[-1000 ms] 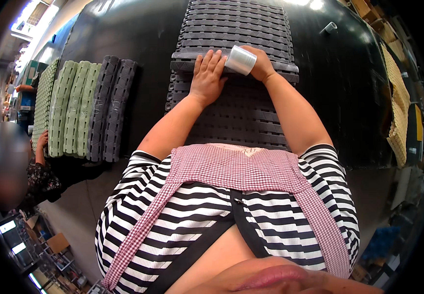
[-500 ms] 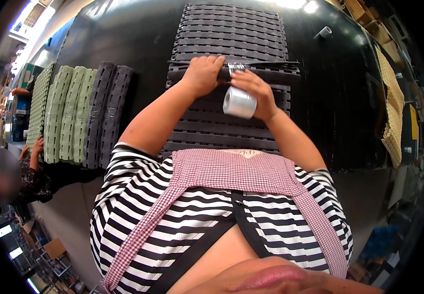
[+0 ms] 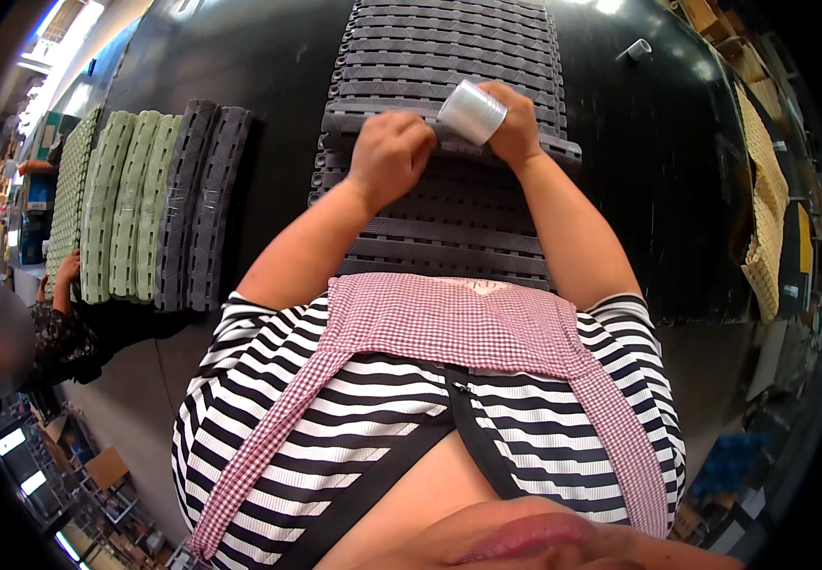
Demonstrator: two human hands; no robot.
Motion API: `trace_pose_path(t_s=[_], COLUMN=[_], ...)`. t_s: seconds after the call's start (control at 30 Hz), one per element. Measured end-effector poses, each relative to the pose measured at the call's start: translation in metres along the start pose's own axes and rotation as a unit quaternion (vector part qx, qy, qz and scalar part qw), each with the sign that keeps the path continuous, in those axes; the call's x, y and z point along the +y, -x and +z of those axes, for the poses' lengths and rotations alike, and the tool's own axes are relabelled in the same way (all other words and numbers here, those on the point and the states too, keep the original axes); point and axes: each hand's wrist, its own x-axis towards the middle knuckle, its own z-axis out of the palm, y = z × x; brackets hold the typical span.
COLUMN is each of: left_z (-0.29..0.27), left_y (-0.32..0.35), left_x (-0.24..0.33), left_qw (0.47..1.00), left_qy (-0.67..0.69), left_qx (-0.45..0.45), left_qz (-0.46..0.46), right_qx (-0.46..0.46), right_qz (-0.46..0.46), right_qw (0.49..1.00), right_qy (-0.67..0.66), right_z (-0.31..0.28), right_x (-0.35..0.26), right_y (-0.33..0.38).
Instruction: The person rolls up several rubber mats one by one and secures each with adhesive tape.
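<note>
Locate the roll of clear film (image 3: 472, 112) over the middle of the folded grey mat (image 3: 548, 149), which lies as a ridge straight across in front of you. The roll's long axis runs roughly left to right, its right end slanting toward your body; the ridge's long axis runs crosswise too. Whether roll and ridge touch cannot be told.

Your right hand (image 3: 515, 119) is the nearer one: its fingers grasp the roll from the right end and far side. Your left hand (image 3: 390, 157) is just left of the roll and a little closer to your body. Its fingers are curled in and blurred; whether they pinch the film or rest against the ridge cannot be told. From the left fingers, the roll lies to the right and slightly away from you.

Beyond the ridge, flat grey matting (image 3: 449, 57) extends away across the black table (image 3: 283, 47). To the left stand green rolled mats (image 3: 121, 209) and grey rolled mats (image 3: 204, 209). To the right, a small tube (image 3: 635, 49) lies well apart from your hands.

Containers: cardboard boxes (image 3: 702, 19) sit at the far right; another brown box (image 3: 107, 469) is at lower left. Their contents cannot be made out.
</note>
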Motion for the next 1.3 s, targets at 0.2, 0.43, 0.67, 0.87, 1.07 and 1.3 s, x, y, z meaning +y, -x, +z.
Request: trace_pose_path(t_s=[0.2, 0.43, 0.67, 0.87, 1.07, 1.3], left_z=[0.039, 0.067, 0.05, -0.036, -0.014, -0.002], left_y=[0.023, -0.07, -0.094, -0.017, -0.001, 0.032], left_x=[-0.01, -0.082, -0.065, 0.031, 0.001, 0.031], left_qw=[0.978, 0.975, 0.975, 0.906, 0.981, 0.993], left_qy=[-0.144, -0.135, -0.088, 0.041, 0.002, -0.095], left_qx=[-0.151, -0.171, -0.197, -0.375, -0.18, -0.074], left_qz=[-0.021, -0.045, -0.056, -0.192, -0.078, 0.001], right_qx=[-0.001, 0.002, -0.058, -0.115, -0.114, -0.077], right_qz=[0.084, -0.125, -0.076, -0.096, 0.023, 0.224], right_qw=[0.996, 0.991, 0.994, 0.988, 0.992, 0.931], right_qy=[-0.043, 0.037, 0.058, 0.043, -0.039, -0.279], right_z=[-0.003, 0.015, -0.004, -0.015, 0.009, 0.011], right_x=[0.021, 0.009, 0.006, -0.1, -0.05, 0.015], right_y=[-0.052, -0.008, 0.002, 0.092, 0.076, -0.026])
